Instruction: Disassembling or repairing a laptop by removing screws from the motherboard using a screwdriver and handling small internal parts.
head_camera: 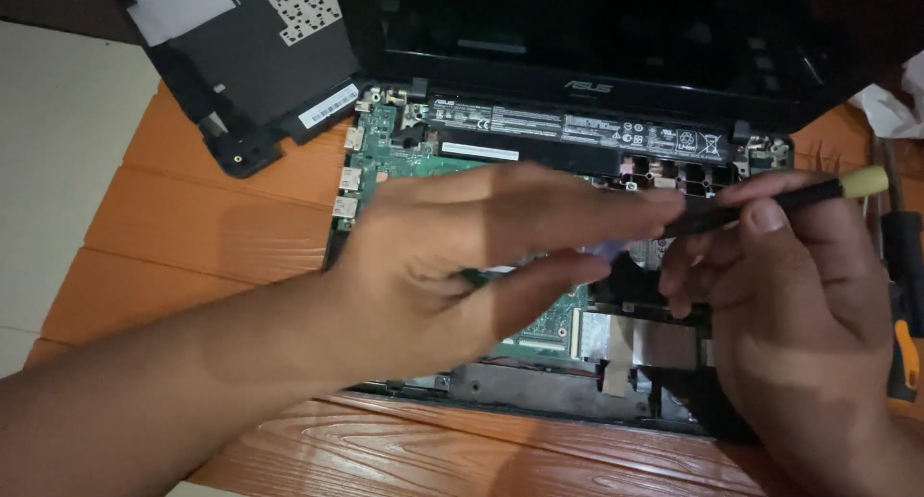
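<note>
— What sort of place is this?
— A makeshift repair bench: an opened black laptop with bare green circuit board (404,160) on an orange wood-grain plank table (221,228), orange-handled hand tools (903,295) alongside.

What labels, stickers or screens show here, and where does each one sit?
Laptop screen: top centre, dark, off, black frame.
Long black label strip: on the battery below the hinge, small white print.
White sticker: narrow rectangle on the removed black cover, upper left.
White sticker: slim, by the green board.
</note>
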